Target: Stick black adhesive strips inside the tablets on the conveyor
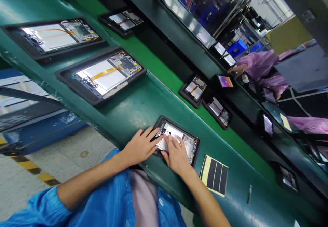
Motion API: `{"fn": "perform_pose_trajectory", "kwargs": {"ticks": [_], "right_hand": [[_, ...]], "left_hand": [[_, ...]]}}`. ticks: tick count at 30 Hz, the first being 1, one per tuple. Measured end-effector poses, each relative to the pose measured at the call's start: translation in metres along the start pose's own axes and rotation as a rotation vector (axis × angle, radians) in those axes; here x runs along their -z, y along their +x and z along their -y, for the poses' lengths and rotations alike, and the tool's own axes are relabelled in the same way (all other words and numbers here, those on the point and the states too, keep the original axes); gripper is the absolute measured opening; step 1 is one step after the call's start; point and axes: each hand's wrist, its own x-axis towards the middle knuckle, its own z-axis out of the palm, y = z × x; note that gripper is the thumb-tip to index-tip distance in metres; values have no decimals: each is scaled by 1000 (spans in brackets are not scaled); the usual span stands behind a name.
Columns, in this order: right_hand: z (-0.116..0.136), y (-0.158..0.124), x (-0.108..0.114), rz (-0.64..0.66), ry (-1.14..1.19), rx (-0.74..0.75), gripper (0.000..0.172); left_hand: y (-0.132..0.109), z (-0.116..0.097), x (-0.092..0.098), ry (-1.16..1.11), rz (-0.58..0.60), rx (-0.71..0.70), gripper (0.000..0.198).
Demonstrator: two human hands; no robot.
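An opened tablet in a black tray (196,152) lies on the green bench in front of me, its white battery and circuit board showing. My left hand (140,145) rests at the tray's left end, fingers spread over the tablet's edge. Over the battery, my right hand (176,153) has its thumb and fingers bent close to a small dark piece; whether it grips anything is too small to tell. The fingertips of both hands nearly meet. Right of the tray lies a yellow sheet with black strips (214,175).
Two more opened tablets in trays (102,75) (61,37) stand to the left on the bench. Beyond it, a green conveyor (164,73) carries several trays. Across the line, a person in pink sleeves (258,63) reaches toward a lit tablet (225,81). A small tool (249,194) lies at the right.
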Motion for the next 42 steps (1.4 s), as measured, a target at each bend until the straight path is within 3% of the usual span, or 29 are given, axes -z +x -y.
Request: {"fn": "perform_pose_trajectory", "kwargs": {"ticks": [9,28,42], "right_hand": [[-3,4,4,65,-37,-9,83],[5,6,5,-52,-89,1,74],[0,4,9,43,-82,-2,81]], "left_hand": [[-1,0,-4,48,-35,-19,42],[1,-2,0,62,-31,-5,40],[-3,0,-7,39,-46,-8,42]]}}
